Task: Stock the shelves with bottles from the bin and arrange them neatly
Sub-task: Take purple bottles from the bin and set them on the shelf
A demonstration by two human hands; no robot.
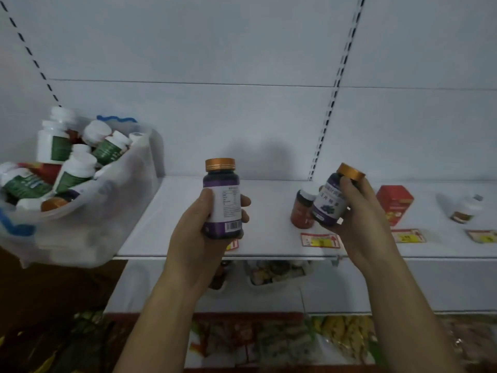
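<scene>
**Shelf, bin and a bottle in each hand**

Shelving fills the view: a white shelf (269, 211) runs across in front of me, with white back panels above it. At its left end sits a clear plastic bin (113, 200) with blue handles, piled with white-capped, green-labelled bottles (57, 145) lying every which way, plus a gold-capped one near the front wall.

My left hand (200, 238) grips a dark bottle with a purple label and gold cap (222, 200). It is upright, held above the shelf's front part, with my thumb on its left side and my fingers curled round the right.

My right hand (360, 219) holds a second gold-capped purple bottle (333, 197), tilted with its cap leaning right, my fingers wrapped over its upper part.

Just beside that bottle, an orange-brown bottle with a pale cap (302, 211) stands on the shelf. Further right stands a red box (394, 204), and beyond it a small white-capped bottle (466, 208), too blurred to read.

Red and yellow price tags (320, 240) line the shelf's front edge.
</scene>
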